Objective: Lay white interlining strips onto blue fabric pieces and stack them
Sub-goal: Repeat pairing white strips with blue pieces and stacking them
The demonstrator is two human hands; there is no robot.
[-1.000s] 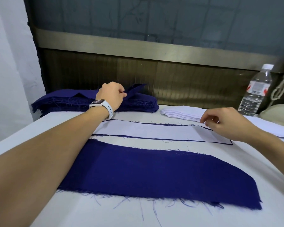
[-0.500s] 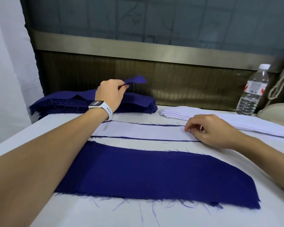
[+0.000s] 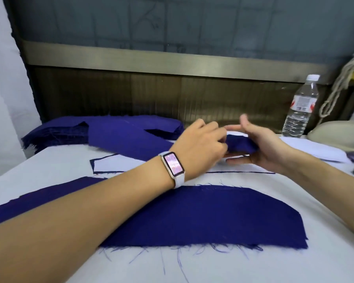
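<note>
Left hand (image 3: 200,144), white smartwatch (image 3: 173,166) on the wrist, pinched the end of a long dark-blue fabric strip (image 3: 127,139) in curled fingers! The strip trailed from the frayed blue fabric pile (image 3: 55,129) at back left, across a white interlining strip (image 3: 110,165). Right hand (image 3: 262,146) lay straight-fingered under the strip's end. Nearest lay a big blue fabric panel (image 3: 202,217).

left grip (image 3: 200,144): pinching the end of a blue fabric piece (image 3: 127,137) that trails back to the blue pile (image 3: 55,129)
right grip (image 3: 262,148): palm flat, fingers straight, under that same end
tabletop (image 3: 253,268): white interlining strip (image 3: 110,166), big blue piece (image 3: 213,217) up front
</note>
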